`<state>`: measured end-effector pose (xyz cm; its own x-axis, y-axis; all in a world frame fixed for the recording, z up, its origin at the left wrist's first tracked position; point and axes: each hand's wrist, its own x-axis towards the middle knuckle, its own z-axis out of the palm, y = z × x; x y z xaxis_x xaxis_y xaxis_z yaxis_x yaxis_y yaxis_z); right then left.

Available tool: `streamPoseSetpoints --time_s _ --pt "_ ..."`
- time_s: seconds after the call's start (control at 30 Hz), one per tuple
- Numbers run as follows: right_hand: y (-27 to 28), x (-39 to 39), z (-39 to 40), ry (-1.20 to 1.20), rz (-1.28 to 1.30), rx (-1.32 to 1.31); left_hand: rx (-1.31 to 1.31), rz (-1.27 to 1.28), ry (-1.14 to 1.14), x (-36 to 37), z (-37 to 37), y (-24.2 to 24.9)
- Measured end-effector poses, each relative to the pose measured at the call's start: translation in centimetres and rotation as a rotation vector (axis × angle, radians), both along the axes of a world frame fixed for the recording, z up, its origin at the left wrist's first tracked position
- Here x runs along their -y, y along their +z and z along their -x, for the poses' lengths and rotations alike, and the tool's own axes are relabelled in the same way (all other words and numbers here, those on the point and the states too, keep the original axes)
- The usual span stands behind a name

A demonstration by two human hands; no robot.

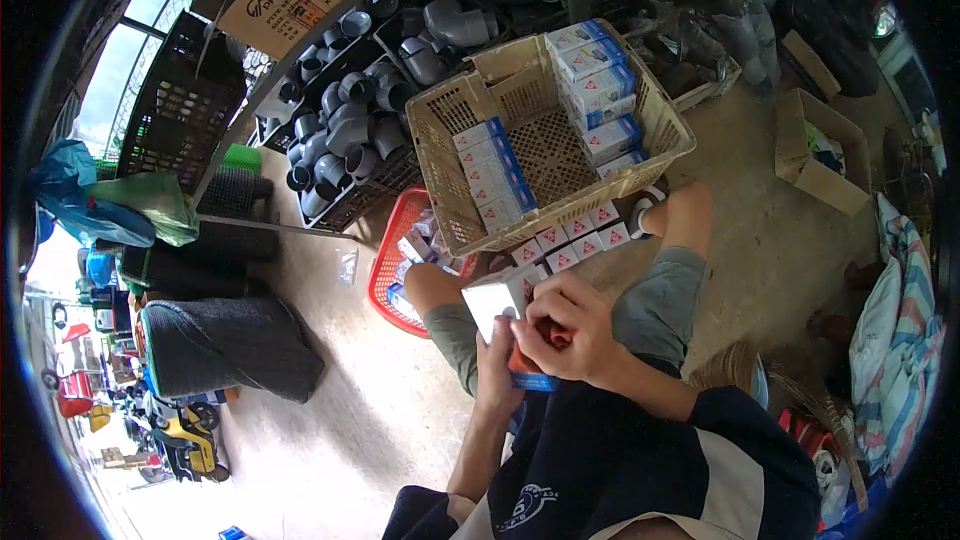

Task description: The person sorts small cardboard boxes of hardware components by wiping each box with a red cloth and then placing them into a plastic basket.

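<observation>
My left hand (493,370) is closed around a small white cardboard box (488,302) with blue and orange-red parts, held in front of my body. Against the box's near side, my right hand (575,328) has its fingers curled round a small dark red thing (558,334) that I cannot make out. Just beyond, similar boxes (580,229) with red triangle marks stand in rows on the floor. A beige plastic crate (668,143) holds blue-and-white boxes (495,178) stacked along two sides. Beside my knee, a red basket (377,285) contains more small boxes, partly hidden.
Black crates of grey pipe elbows (350,130) stand behind the beige crate. Rolls of dark mesh (225,345) lie at the left. An open cardboard box (820,155) and striped sacks (880,340) are on the right. A labelled carton (290,0) sits at upper left.
</observation>
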<state>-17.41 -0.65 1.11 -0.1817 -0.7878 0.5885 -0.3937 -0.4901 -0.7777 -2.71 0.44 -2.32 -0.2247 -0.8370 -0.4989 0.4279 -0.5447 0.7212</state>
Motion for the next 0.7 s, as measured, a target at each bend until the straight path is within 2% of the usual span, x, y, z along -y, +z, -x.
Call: streamPoseSetpoints --time_s 0.07,0.1,0.13,0.2,0.27,0.4,0.43,0.53,0.6,0.63,0.7 --pt "-0.1 1.0 0.6 -0.132 -0.031 0.094 0.157 0.152 -0.266 -0.4 -0.8 -0.4" --pt "0.2 1.7 0.8 -0.203 -0.063 0.128 0.177 0.049 -0.285 -1.0 -0.4 1.2" --pt "0.3 2.1 0.9 -0.272 -0.094 0.163 0.186 0.053 -0.284 -1.3 -0.5 0.7" --pt "-0.1 1.2 0.1 -0.146 -0.09 0.096 0.159 0.088 -0.103 -1.3 0.4 1.1" --pt "0.0 -0.5 -1.0 0.021 -0.052 -0.016 -0.146 -0.1 0.02 0.6 0.0 0.5" --pt "0.8 -0.1 0.1 0.008 -0.066 -0.029 0.015 0.043 -0.07 0.8 0.4 2.5" --pt "0.7 0.8 0.9 -0.054 -0.056 0.015 0.145 0.12 -0.187 0.4 0.1 1.5" --pt "1.4 1.7 1.1 -0.14 -0.054 0.062 0.1 0.131 -0.066 -1.1 1.0 1.8" --pt "1.0 1.4 1.5 0.0 -0.142 0.107 0.315 0.291 -0.221 0.5 -0.4 1.5" --pt "1.1 1.5 2.4 0.088 -0.198 0.104 0.323 0.354 -0.238 1.3 -0.6 2.4" --pt "1.3 2.1 4.1 0.312 -0.252 0.104 0.53 0.584 -0.407 2.7 -1.6 3.8"
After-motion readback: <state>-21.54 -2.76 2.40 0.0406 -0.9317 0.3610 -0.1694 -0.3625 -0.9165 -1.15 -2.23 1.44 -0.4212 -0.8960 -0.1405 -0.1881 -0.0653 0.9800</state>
